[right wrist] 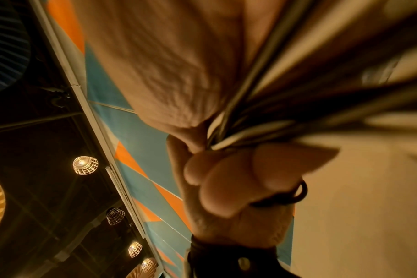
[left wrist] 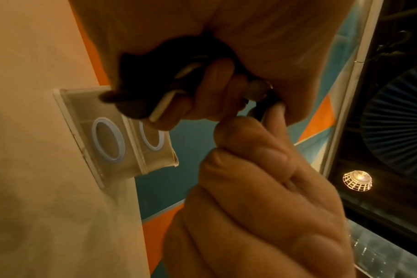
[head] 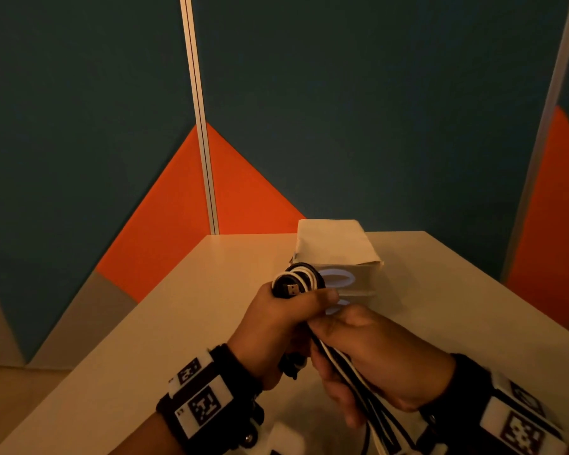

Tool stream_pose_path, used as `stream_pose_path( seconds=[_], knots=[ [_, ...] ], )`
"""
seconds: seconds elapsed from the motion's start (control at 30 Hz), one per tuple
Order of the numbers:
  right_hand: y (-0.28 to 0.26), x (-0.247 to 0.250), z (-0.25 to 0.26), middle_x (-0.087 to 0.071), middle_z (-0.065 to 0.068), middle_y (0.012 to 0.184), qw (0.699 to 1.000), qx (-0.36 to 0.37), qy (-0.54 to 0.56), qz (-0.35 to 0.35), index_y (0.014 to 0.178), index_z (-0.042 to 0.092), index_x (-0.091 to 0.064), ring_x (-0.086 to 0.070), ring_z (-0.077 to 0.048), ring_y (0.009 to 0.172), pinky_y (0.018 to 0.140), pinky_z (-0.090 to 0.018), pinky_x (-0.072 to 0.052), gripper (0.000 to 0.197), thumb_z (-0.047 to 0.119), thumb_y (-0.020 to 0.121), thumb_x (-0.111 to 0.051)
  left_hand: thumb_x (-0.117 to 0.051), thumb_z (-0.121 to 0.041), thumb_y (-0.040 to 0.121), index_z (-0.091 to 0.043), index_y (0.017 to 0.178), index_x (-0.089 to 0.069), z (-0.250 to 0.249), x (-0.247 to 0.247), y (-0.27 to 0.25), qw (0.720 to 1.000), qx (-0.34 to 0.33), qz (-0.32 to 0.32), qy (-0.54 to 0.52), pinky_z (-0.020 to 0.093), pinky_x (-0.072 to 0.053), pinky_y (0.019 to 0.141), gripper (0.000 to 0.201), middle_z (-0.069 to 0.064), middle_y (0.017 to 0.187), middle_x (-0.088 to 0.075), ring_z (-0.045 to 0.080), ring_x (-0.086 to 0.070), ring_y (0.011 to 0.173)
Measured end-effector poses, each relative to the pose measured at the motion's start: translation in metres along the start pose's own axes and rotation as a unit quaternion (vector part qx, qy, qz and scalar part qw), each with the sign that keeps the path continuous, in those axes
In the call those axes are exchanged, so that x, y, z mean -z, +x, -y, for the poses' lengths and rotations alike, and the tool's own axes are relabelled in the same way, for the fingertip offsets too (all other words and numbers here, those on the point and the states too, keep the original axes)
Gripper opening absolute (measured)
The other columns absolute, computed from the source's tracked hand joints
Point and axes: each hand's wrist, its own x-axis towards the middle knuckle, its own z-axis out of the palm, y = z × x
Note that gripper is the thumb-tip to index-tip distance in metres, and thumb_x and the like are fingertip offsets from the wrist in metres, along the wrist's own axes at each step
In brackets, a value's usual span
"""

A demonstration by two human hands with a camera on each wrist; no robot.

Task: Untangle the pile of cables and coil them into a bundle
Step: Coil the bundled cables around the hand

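Note:
A small coil of black and white cables [head: 301,279] stands up out of my left hand [head: 276,323], which grips it above the table; a USB plug [head: 292,289] pokes out at the front of the coil. Close against it on the right, my right hand [head: 381,359] is curled round the loose black and white strands [head: 372,412], which run down toward me and out of view. The left wrist view shows my left fingers [left wrist: 221,88] wrapped on the cables [left wrist: 160,107], with the right hand [left wrist: 262,197] just below. In the right wrist view the strands [right wrist: 262,112] fan out of my right palm [right wrist: 174,75].
A pale box [head: 335,247] with ring marks on its front stands on the white table [head: 178,323] right behind the coil. The table's left edge runs diagonally, with floor beyond it. Teal and orange wall panels [head: 243,198] close off the back.

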Motion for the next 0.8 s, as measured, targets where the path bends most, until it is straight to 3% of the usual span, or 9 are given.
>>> stream_pose_path(
  seconds=[0.07, 0.17, 0.27, 0.4, 0.5, 0.57, 0.63, 0.7, 0.8],
  knots=[
    [0.001, -0.001, -0.001, -0.050, -0.012, 0.056, 0.999, -0.003, -0.034, -0.018, 0.078, 0.004, -0.059, -0.048, -0.022, 0.040, 0.044, -0.027, -0.043, 0.059, 0.056, 0.099, -0.043, -0.073, -0.024, 0.079, -0.007, 0.088, -0.075, 0.001, 0.000, -0.001, 1.000, 0.010, 0.005, 0.011, 0.032, -0.040, 0.048, 0.019, 0.023, 0.060, -0.059, 0.027, -0.057, 0.041],
    [0.004, -0.003, -0.005, -0.049, -0.016, 0.069, 0.996, 0.000, -0.076, -0.037, 0.082, 0.000, -0.056, -0.043, -0.019, 0.044, 0.043, -0.026, -0.038, 0.067, 0.065, 0.094, -0.046, -0.071, -0.020, 0.079, -0.016, 0.075, -0.072, 0.003, 0.002, 0.000, 0.999, -0.007, -0.025, 0.044, 0.030, -0.039, 0.045, 0.006, 0.020, 0.060, -0.051, 0.028, -0.052, 0.046],
    [0.005, -0.003, -0.005, -0.046, -0.015, 0.068, 0.995, -0.005, -0.088, -0.035, 0.081, 0.004, -0.058, -0.041, -0.015, 0.045, 0.044, -0.025, -0.036, 0.061, 0.061, 0.098, -0.042, -0.066, -0.018, 0.083, -0.013, 0.073, -0.066, 0.005, 0.002, 0.001, 0.996, -0.029, -0.035, 0.077, 0.035, -0.043, 0.044, 0.012, 0.021, 0.056, -0.048, 0.035, -0.053, 0.042],
    [0.003, 0.002, 0.001, -0.045, -0.010, 0.064, 0.999, -0.021, 0.048, 0.005, 0.088, 0.006, -0.063, -0.044, -0.017, 0.048, 0.049, -0.028, -0.037, 0.043, 0.038, 0.105, -0.041, -0.058, -0.013, 0.085, -0.020, 0.063, -0.054, 0.000, 0.002, 0.003, 0.996, -0.054, -0.058, 0.035, 0.024, -0.038, 0.038, 0.024, 0.016, 0.048, -0.047, 0.024, -0.045, 0.028],
    [0.001, 0.006, 0.004, -0.047, -0.005, 0.064, 0.991, -0.036, 0.123, 0.039, 0.092, 0.005, -0.064, -0.049, -0.017, 0.050, 0.050, -0.028, -0.044, 0.038, 0.034, 0.103, -0.042, -0.051, -0.005, 0.093, -0.005, 0.070, -0.046, -0.007, 0.002, 0.003, 0.995, -0.054, -0.078, -0.013, 0.020, -0.032, 0.034, 0.023, 0.011, 0.043, -0.047, 0.023, -0.042, 0.025],
    [-0.001, 0.006, 0.005, -0.047, -0.004, 0.064, 0.988, -0.046, 0.133, 0.059, 0.091, 0.006, -0.065, -0.051, -0.017, 0.051, 0.052, -0.027, -0.046, 0.036, 0.037, 0.100, -0.047, -0.050, -0.003, 0.095, -0.005, 0.070, -0.043, -0.008, 0.003, 0.002, 0.992, -0.068, -0.102, -0.018, 0.020, -0.032, 0.034, 0.026, 0.009, 0.043, -0.047, 0.023, -0.042, 0.026],
    [-0.002, 0.007, 0.006, -0.049, -0.004, 0.064, 0.989, -0.052, 0.120, 0.067, 0.088, 0.008, -0.065, -0.051, -0.016, 0.052, 0.053, -0.027, -0.046, 0.036, 0.039, 0.098, -0.050, -0.059, -0.009, 0.090, -0.006, 0.069, -0.048, -0.007, 0.007, 0.003, 0.985, -0.108, -0.135, 0.022, 0.025, -0.037, 0.039, 0.024, 0.012, 0.049, -0.048, 0.024, -0.043, 0.034],
    [-0.001, 0.007, 0.006, -0.052, -0.004, 0.063, 0.992, -0.055, 0.095, 0.060, 0.085, 0.009, -0.065, -0.052, -0.016, 0.052, 0.053, -0.027, -0.046, 0.037, 0.040, 0.098, -0.051, -0.061, -0.017, 0.087, -0.012, 0.064, -0.054, -0.007, 0.013, 0.004, 0.976, -0.144, -0.141, 0.082, 0.034, -0.042, 0.040, 0.024, 0.025, 0.056, -0.050, 0.031, -0.047, 0.040],
    [0.000, 0.007, 0.004, -0.058, -0.005, 0.062, 0.996, -0.057, 0.060, 0.046, 0.083, 0.009, -0.067, -0.055, -0.016, 0.052, 0.052, -0.026, -0.047, 0.040, 0.041, 0.098, -0.051, -0.060, -0.017, 0.087, -0.003, 0.064, -0.057, -0.008, 0.015, 0.001, 0.968, -0.172, -0.142, 0.111, 0.053, -0.047, 0.043, 0.027, 0.038, 0.065, -0.055, 0.048, -0.054, 0.048]
  ],
)
